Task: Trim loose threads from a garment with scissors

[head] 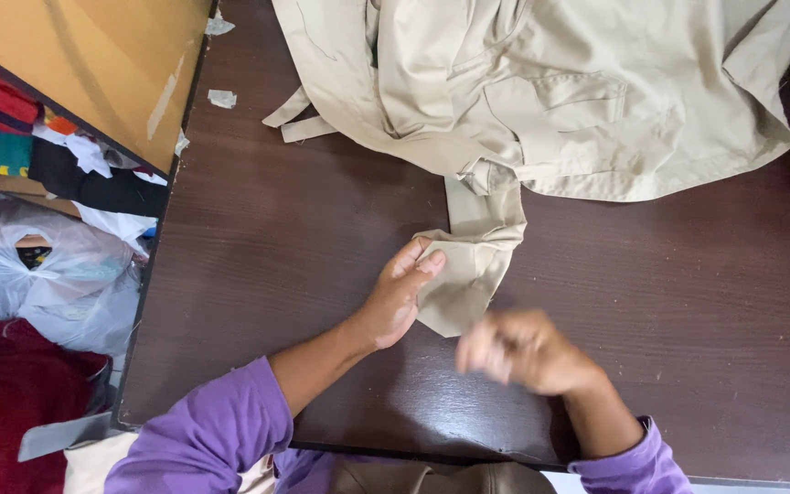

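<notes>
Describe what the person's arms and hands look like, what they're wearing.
Both arms wear purple long sleeves, pushed up so the forearms are bare. The left hand and right hand are bare: no gloves, and no rings or watch that I can see. The right hand is motion-blurred.

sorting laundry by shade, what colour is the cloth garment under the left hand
Plain khaki beige garment, its strap pinned by the left hand; head view.

The surface (285, 238) under my fingers is dark brown wood grain, running out past them on every side. A beige garment (550, 91) lies spread on it just beyond my fingers, its sleeve (473, 252) trailing back to touch my left fingers (418, 261). Two cloth straps (299, 119) stick out beyond and left. Small paper scraps (222, 98) lie near the far left edge.
</notes>
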